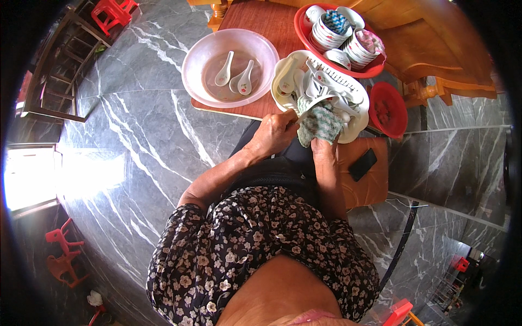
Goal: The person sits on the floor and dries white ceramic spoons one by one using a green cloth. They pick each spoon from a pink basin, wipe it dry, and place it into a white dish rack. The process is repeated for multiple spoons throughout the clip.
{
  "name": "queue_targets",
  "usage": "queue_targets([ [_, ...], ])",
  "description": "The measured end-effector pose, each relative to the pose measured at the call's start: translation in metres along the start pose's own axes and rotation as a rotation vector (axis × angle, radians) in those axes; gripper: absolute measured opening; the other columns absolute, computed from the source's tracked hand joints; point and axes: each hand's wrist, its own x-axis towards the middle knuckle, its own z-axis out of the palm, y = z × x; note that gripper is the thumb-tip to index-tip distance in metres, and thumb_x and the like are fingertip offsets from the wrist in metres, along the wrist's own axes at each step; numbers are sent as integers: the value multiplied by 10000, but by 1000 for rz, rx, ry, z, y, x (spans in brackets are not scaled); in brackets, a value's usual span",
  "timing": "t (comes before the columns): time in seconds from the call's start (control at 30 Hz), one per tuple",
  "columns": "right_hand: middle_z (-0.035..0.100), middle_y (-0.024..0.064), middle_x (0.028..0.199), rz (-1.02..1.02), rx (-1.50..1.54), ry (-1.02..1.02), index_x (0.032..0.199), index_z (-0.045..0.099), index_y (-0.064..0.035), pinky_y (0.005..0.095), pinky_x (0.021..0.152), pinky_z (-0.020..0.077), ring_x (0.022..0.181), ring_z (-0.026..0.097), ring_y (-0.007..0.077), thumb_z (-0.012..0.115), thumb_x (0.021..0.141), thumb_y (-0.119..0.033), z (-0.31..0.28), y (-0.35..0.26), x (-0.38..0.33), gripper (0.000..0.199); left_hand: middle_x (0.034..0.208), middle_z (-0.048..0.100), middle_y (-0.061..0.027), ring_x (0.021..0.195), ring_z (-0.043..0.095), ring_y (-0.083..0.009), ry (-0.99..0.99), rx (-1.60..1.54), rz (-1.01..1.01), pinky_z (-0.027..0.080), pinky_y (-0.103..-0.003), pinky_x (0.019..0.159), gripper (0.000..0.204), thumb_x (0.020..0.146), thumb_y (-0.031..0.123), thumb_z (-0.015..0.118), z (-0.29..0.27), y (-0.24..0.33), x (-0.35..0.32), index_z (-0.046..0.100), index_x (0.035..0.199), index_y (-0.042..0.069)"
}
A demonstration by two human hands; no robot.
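My left hand [276,132] is closed with its fingertips at the handle end of a white spoon, just in front of the basket. My right hand [324,145] grips a green-and-white checked cloth [321,120], which hides most of its fingers and lies against the spoon. Right beyond both hands stands a white slotted plastic basket [356,93], heaped with white soup spoons [287,81]. To its left, a translucent pinkish basin [194,65] holds a few more spoons [224,73] with red flower prints.
Behind the basket, a red basin [300,32] carries stacked white bowls [329,38] and bunched cloths. A smaller red basin [399,111] stands at the right. These rest by a brown wooden table [244,16]. A black phone [363,164] lies on a tan seat [375,190] beside me.
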Motion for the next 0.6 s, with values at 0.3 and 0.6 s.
queue_targets([
  [0.3,578,42,887,-154,-50,-104,1064,523,-28,256,618,496,729,577,134,535,817,-105,-25,-11,26,259,551,502,-33,483,451,-85,-183,-254,-180,368,-252,440,131,780,99,554,-15,13,-5,561,754,-29],
  [0.6,561,-1,914,24,4,-65,1092,511,-85,241,691,484,795,548,103,591,801,-121,7,4,9,304,563,524,-22,453,464,-74,-244,-426,-289,362,-227,409,137,781,116,542,-11,10,-2,548,738,-14],
])
